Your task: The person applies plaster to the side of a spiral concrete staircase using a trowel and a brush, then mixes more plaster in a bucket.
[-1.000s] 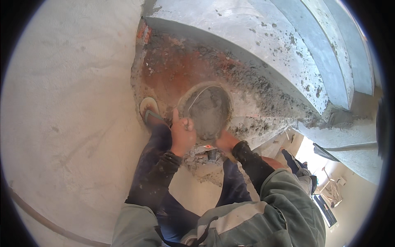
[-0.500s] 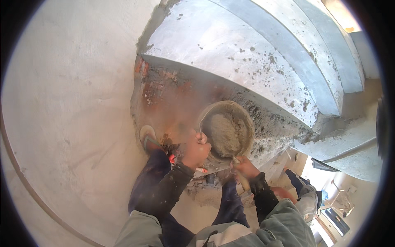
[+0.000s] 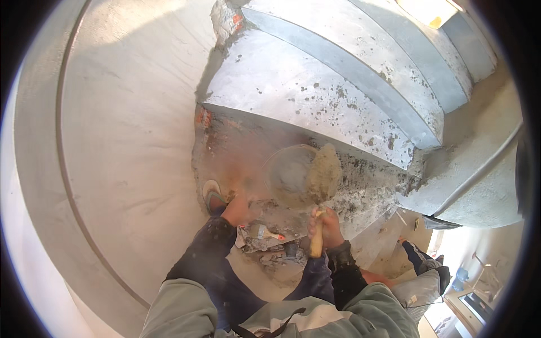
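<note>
My right hand (image 3: 327,228) is closed around the wooden handle of a trowel (image 3: 317,236). Its blade is covered by a heap of wet grey mortar (image 3: 324,172), raised over the right side of a round bucket (image 3: 276,188). The bucket stands on the rough, unfinished step below the plastered ones. Left of it, apart from the rim, my left hand (image 3: 238,209) hangs near my sandalled foot (image 3: 214,197). Haze and blur hide the left fingers, so I cannot tell how they are set.
Curved grey steps (image 3: 304,73) spattered with mortar rise beyond the bucket. A smooth plastered wall (image 3: 135,141) curves along the left. Rubble and a paintbrush (image 3: 267,232) lie between my legs. Another person (image 3: 420,281) is low at the right, near a rounded plastered wall (image 3: 468,174).
My left hand has let go of the bucket's wire handle and moved left and down. The trowel has come up out of the bucket with mortar on it. The view has shifted.
</note>
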### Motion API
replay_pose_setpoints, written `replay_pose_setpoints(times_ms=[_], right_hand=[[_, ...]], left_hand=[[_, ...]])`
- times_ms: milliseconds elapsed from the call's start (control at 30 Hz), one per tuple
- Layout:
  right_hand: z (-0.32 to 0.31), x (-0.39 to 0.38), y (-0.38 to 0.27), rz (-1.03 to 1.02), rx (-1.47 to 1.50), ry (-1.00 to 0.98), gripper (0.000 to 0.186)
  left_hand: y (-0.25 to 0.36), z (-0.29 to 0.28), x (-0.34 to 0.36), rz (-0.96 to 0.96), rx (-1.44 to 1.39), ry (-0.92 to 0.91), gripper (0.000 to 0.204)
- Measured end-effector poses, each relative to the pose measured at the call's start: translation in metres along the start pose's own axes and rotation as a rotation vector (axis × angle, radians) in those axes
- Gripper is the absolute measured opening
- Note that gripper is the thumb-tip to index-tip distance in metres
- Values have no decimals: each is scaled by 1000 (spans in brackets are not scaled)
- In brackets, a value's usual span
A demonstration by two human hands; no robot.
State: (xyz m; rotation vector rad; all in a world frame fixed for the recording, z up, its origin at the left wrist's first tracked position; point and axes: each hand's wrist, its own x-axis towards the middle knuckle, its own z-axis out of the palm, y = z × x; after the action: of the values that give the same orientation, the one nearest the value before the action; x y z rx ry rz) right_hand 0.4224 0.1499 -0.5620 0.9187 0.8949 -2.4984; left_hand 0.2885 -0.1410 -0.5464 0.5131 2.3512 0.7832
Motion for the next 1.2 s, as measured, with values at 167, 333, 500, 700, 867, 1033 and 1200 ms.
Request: replay_pose_setpoints(times_ms=[167,333,500,700,867,1033,1200], right_hand=[[106,8,-48,-250,137,13,21],[205,43,-112,-583,73,221,22],[305,141,-127,-869,49,406,28],[433,395,-149,-1036,-176,679,34],[509,457,-179,-669,-134,4,15],[375,287,-188,-548,-279,-283,20],[112,143,-126,-283,-1092,335,4]], left_hand=[[83,-52,-83,48,260,-147,51],[34,-8,-32,39,159,-435,44],[-20,58,28,-59,302,-242,38],[-13,21,64,-57,290,-23,41],[-18,24,81,-33,391,-120,43],[-2,20,82,-104,490,-154,45],[32,-31,87,-213,459,-248,56]])
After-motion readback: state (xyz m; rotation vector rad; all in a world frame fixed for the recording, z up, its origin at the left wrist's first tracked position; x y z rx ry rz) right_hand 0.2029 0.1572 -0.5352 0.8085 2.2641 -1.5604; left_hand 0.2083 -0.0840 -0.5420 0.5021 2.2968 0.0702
